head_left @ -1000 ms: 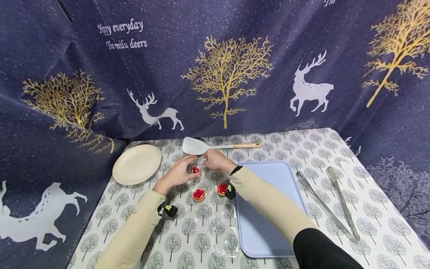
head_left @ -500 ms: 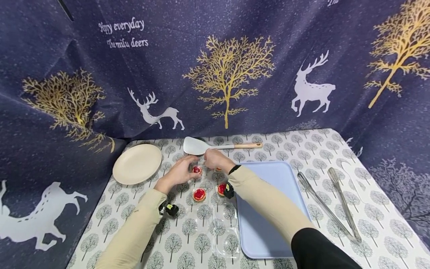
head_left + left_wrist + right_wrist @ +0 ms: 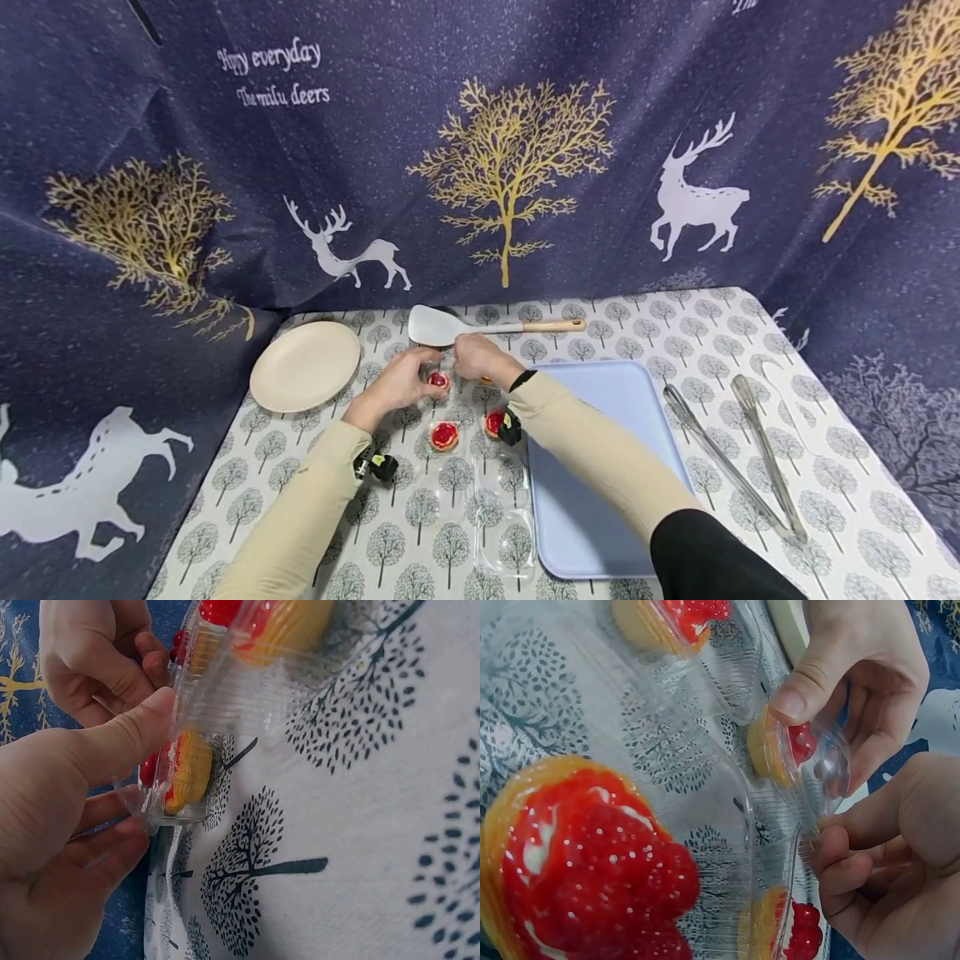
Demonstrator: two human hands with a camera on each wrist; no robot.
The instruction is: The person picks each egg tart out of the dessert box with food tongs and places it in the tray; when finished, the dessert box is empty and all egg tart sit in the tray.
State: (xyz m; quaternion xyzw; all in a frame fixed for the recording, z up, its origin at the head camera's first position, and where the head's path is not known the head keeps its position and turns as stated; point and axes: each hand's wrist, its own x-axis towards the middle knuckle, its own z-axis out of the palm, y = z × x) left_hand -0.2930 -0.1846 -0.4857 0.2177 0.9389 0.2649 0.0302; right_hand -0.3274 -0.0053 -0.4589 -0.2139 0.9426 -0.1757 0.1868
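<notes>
Small tarts with red fruit topping sit in a clear plastic clamshell container [image 3: 454, 457] at the table's middle. Two near tarts [image 3: 444, 435] [image 3: 493, 423] show well; the far pair is partly hidden by the hands. My left hand [image 3: 405, 382] grips the container's far left corner, thumb on a clear dome [image 3: 831, 761] over a tart [image 3: 763, 746], fingers spread around the outside. Beside it, my right hand [image 3: 483, 358] has its fingers curled, pinching the container's far edge with thumb and forefinger [image 3: 866, 821]. In the left wrist view, the right fingertips are partly hidden.
A light blue tray [image 3: 600, 517] lies right of the container, under my right forearm. Metal tongs [image 3: 738, 475] rest farther right. Behind the hands is a spatula [image 3: 435, 325] with a wooden handle, and a cream plate [image 3: 305, 367] is at the back left.
</notes>
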